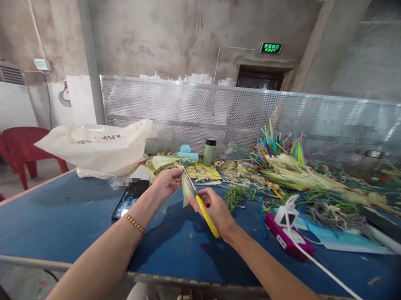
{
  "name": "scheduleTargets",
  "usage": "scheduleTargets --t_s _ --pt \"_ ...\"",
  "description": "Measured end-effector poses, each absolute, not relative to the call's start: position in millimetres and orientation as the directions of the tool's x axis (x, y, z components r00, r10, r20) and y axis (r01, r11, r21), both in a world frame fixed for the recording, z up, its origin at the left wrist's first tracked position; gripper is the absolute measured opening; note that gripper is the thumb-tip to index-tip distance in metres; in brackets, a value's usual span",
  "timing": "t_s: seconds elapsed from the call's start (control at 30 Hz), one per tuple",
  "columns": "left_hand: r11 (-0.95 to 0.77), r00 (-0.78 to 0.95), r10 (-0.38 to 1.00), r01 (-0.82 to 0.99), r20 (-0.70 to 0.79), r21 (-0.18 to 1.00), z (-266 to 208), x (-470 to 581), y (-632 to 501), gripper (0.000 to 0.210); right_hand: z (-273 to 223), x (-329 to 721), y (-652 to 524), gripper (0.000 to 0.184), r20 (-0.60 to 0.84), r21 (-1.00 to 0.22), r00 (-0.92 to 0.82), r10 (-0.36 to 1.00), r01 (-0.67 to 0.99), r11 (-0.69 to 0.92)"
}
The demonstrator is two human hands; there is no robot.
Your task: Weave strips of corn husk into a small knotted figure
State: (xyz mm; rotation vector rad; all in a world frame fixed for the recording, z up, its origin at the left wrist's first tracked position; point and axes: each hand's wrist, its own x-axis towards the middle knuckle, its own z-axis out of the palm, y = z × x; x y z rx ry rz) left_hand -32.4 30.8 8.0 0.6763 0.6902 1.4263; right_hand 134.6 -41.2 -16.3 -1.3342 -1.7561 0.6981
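My left hand [168,182] pinches a pale corn husk [186,191], which hangs down over the blue table. In my right hand [215,209] is a pair of scissors [207,217] with yellow handles, my fingers closed around them. The scissor blades point up and to the left and lie against the husk near my left fingertips. Whether they are cutting into it I cannot tell. Behind my left hand lies a bundle of greenish husks [162,162], and a yellow sheet [204,171] covered with small scraps is just beyond the scissors.
A black phone [129,200] and a large white plastic bag [99,146] are at left. A green bottle [209,151] stands at the back. Right are husks [297,174], green twine [238,197], colourful pipe cleaners [279,143], and a purple power strip [288,237] with a white cable.
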Motion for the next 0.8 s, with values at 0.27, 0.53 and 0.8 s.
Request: scheduleTargets --t_s 0.27,0.53,0.8 --pt "0.072 0.042 0.997 -0.682 -0.06 0.728 10 -30 27 0.015 -14 138 -46 0.034 0.418 -0.561 -0.114 0.901 0.748 0.355" --pt "0.036 0.108 0.993 -0.616 0.039 0.787 5 -28 29 0.014 -19 142 -38 0.032 0.462 -0.554 -0.132 0.877 0.729 0.401" --pt "0.058 0.16 0.986 -0.57 0.041 0.82 3 -29 28 0.009 -17 146 -43 0.028 0.478 -0.623 -0.125 0.869 0.65 0.436"
